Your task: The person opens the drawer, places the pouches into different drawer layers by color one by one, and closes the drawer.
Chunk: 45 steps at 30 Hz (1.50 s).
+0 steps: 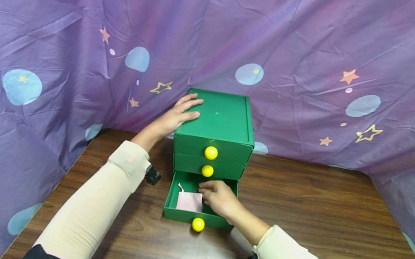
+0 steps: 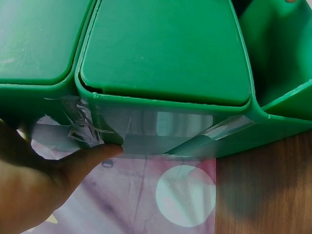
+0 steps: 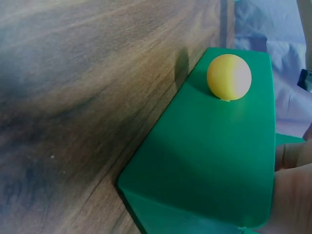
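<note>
A green cabinet [image 1: 217, 117] of three drawers with yellow ball knobs stands on the table. My left hand [image 1: 181, 115] rests on the left edge of its top, fingers spread; in the left wrist view the thumb [image 2: 92, 158] lies along the cabinet's taped side. The bottom drawer [image 1: 169, 213] is pulled out. Inside it a small pink pouch [image 1: 189, 201] with a drawstring lies flat at the left. My right hand [image 1: 219, 197] reaches into the drawer, fingers bent and fingertips close by the pouch's right edge. I cannot tell whether these fingers pinch anything.
The upper two drawers, with a top knob [image 1: 211, 152] and a middle knob [image 1: 207, 171], are closed. The bottom knob [image 3: 229, 77] juts out from the drawer front. Wooden table [image 1: 320, 207] surrounds the cabinet, and a purple patterned curtain [image 1: 303, 41] hangs behind.
</note>
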### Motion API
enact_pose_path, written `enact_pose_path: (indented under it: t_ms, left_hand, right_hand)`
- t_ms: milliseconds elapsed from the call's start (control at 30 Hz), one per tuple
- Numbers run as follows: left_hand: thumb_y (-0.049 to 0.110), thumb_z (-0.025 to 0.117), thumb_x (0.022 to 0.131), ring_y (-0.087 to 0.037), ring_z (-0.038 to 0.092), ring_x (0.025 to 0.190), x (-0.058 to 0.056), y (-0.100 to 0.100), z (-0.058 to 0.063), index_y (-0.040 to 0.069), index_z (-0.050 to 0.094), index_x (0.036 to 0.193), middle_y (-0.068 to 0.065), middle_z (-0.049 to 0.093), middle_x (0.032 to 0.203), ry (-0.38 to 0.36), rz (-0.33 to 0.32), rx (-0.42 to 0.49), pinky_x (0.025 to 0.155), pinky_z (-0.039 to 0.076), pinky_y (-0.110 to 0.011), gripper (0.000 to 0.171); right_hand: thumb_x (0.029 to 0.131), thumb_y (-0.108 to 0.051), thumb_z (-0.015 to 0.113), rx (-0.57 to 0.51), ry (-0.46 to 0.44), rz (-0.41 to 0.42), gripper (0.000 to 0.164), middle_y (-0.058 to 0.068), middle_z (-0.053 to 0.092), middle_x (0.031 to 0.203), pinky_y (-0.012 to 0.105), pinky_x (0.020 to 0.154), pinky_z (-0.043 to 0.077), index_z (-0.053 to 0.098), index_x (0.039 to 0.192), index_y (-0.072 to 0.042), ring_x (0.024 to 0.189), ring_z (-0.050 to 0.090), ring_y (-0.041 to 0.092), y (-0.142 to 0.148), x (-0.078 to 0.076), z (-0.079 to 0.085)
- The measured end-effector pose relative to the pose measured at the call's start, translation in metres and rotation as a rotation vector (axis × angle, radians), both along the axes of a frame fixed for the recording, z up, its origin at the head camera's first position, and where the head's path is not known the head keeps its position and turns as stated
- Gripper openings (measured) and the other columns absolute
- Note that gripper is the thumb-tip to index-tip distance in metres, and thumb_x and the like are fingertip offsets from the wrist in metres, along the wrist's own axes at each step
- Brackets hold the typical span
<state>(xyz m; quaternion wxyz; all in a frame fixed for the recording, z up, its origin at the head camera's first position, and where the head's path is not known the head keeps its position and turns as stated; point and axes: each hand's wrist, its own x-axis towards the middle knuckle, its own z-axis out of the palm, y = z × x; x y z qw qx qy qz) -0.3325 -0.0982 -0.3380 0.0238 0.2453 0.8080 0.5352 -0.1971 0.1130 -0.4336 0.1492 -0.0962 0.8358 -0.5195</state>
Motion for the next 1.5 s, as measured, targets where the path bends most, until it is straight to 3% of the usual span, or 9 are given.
enact_pose_path:
  t_ms: [400, 1000, 1300, 1500]
  left_hand:
    - [0.015, 0.051, 0.107, -0.027, 0.002, 0.159, 0.002, 0.0, 0.003, 0.0, 0.038, 0.157, -0.009, 0.01, 0.173, -0.002, 0.0, 0.004, 0.128, 0.007, -0.046, 0.054]
    - [0.013, 0.051, 0.107, -0.027, 0.002, 0.159, -0.001, 0.0, 0.001, -0.001, 0.038, 0.157, -0.009, 0.01, 0.172, 0.001, -0.008, 0.016, 0.128, 0.008, -0.046, 0.053]
    - [0.013, 0.051, 0.107, -0.028, 0.003, 0.159, 0.0, 0.0, 0.0, 0.0, 0.04, 0.156, -0.01, 0.012, 0.172, 0.009, 0.001, 0.008, 0.128, 0.008, -0.046, 0.052]
    - [0.012, 0.052, 0.107, -0.028, 0.005, 0.159, 0.0, 0.0, 0.0, -0.001, 0.04, 0.156, -0.011, 0.013, 0.172, 0.016, 0.007, 0.012, 0.128, 0.007, -0.045, 0.052]
  right_hand:
    - [0.103, 0.002, 0.044, -0.063, -0.024, 0.019, 0.036, 0.035, 0.062, 0.131, 0.05, 0.099, 0.055, 0.056, 0.132, 0.02, 0.124, 0.062, 0.044, 0.011, 0.003, 0.004]
    - [0.098, 0.004, 0.042, -0.056, 0.037, 0.122, 0.042, 0.037, 0.059, 0.134, 0.048, 0.103, 0.052, 0.051, 0.135, 0.023, 0.126, 0.06, 0.047, 0.035, 0.014, 0.004]
    - [0.1, 0.002, 0.049, -0.067, 0.085, 0.137, 0.042, 0.035, 0.059, 0.136, 0.045, 0.105, 0.051, 0.05, 0.137, 0.021, 0.126, 0.061, 0.044, 0.051, 0.025, 0.008]
    - [0.1, 0.004, 0.047, -0.129, 0.058, 0.119, 0.043, 0.038, 0.055, 0.139, 0.043, 0.106, 0.05, 0.046, 0.139, 0.023, 0.128, 0.058, 0.046, 0.061, 0.032, 0.011]
